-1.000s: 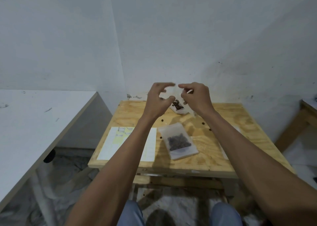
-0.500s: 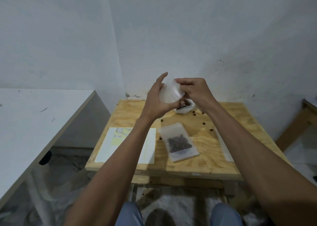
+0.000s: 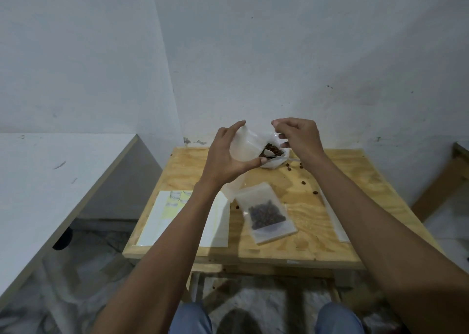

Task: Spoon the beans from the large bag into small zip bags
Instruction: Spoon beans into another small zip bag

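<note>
My left hand point(image 3: 224, 157) holds an empty frosted small zip bag point(image 3: 245, 148) upright above the back of the wooden table point(image 3: 304, 247). My right hand point(image 3: 300, 137) pinches the bag's other top edge, so its mouth is spread between both hands. Right behind them on the table stands the white large bag point(image 3: 274, 162), open, with brown beans point(image 3: 272, 149) showing inside. What may be a white spoon handle point(image 3: 291, 159) pokes out to its right. A filled small zip bag point(image 3: 267, 215) of dark beans lies flat mid-table.
A white sheet with labels point(image 3: 175, 219) lies at the table's left front, and a white strip point(image 3: 335, 219) lies under my right forearm. Loose beans point(image 3: 303, 182) are scattered at the back right. More frosted plastic point(image 3: 232, 189) lies under my left wrist. A white counter point(image 3: 50, 181) stands at left.
My hands lifted the empty small zip bag up from near the large bag. They have moved apart and spread its mouth, uncovering the beans in the large bag behind.
</note>
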